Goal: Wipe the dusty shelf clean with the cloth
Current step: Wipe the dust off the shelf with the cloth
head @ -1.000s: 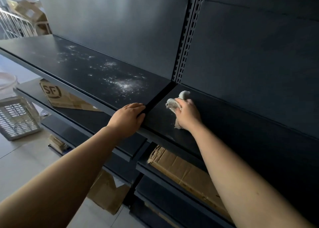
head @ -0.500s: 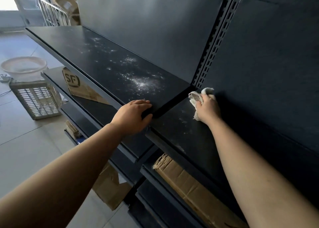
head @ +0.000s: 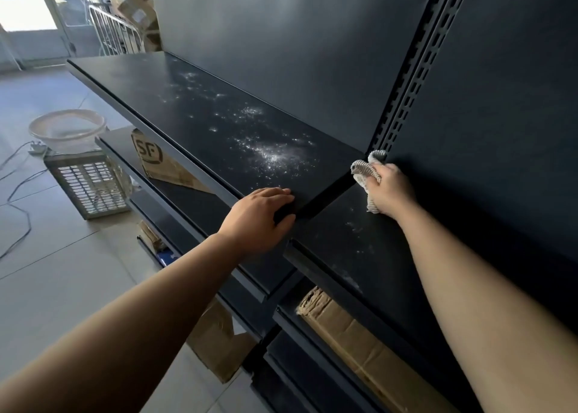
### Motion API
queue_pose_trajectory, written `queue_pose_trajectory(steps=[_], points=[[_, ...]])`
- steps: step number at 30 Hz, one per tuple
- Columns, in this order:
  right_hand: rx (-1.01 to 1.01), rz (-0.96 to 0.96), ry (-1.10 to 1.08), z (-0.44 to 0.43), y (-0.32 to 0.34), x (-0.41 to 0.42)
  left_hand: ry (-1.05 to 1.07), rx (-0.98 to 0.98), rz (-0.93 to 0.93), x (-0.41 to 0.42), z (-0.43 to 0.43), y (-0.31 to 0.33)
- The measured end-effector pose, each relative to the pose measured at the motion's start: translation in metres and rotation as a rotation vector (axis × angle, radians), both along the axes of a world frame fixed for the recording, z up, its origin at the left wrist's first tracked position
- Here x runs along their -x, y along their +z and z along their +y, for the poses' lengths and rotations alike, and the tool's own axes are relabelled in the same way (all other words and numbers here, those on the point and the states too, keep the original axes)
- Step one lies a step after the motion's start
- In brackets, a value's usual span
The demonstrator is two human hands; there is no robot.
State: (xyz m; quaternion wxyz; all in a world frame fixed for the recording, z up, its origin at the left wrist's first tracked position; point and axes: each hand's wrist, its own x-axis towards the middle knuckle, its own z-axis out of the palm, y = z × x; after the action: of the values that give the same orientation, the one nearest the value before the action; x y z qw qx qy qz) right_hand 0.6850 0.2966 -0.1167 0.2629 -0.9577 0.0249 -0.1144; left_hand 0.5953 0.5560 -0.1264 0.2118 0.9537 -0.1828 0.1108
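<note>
A dark metal shelf [head: 175,106] runs from the far left to the middle, with white dust [head: 275,154] scattered over its right half. A second shelf board [head: 350,247] joins it on the right and carries faint dust specks. My right hand [head: 389,190] grips a bunched, ribbed pale cloth [head: 364,168] at the back corner of the right board, against the slotted upright [head: 406,78]. My left hand [head: 259,217] holds the front right corner of the dusty shelf, thumb under the edge.
Lower shelves hold a cardboard box marked SF [head: 156,159] and a long carton [head: 359,340]. On the tiled floor at left stand a white slotted basket [head: 87,184], a pale basin [head: 67,129] and cables [head: 18,200]. More cardboard [head: 215,340] leans below.
My right hand has moved the cloth from the front part of the right board back to the rear corner by the upright. The view has shifted left. My left hand stays on the shelf corner.
</note>
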Motion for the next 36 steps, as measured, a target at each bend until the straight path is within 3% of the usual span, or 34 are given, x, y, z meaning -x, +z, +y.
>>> queue_pose_trajectory(steps=[4,13,16,18,21,27,31,33,36], points=[[-0.065,-0.007,0.138,0.023,0.003,0.038,-0.042,-0.015,0.024,-0.001,0.004,0.001],[-0.273,-0.003,0.179,0.089,0.012,0.139,-0.245,-0.135,0.099,-0.005,0.028,0.012],[-0.334,-0.049,0.0,0.084,0.025,0.158,-0.238,-0.178,0.092,-0.007,0.037,0.011],[-0.24,-0.108,-0.208,0.062,0.027,0.165,-0.251,-0.184,0.133,-0.008,0.041,0.012],[-0.099,-0.013,-0.399,0.047,0.015,0.177,-0.299,-0.208,0.189,-0.009,0.044,0.02],[-0.052,-0.041,-0.287,0.136,0.005,0.172,-0.356,-0.241,0.187,-0.011,0.05,0.018],[-0.245,-0.134,-0.206,0.173,0.009,0.18,-0.36,-0.237,0.181,-0.011,0.05,0.017],[-0.266,-0.209,-0.291,0.16,0.015,0.193,-0.361,-0.233,0.198,-0.012,0.051,0.018],[-0.091,-0.233,-0.554,0.112,0.008,0.218,-0.359,-0.223,0.19,-0.011,0.052,0.016]])
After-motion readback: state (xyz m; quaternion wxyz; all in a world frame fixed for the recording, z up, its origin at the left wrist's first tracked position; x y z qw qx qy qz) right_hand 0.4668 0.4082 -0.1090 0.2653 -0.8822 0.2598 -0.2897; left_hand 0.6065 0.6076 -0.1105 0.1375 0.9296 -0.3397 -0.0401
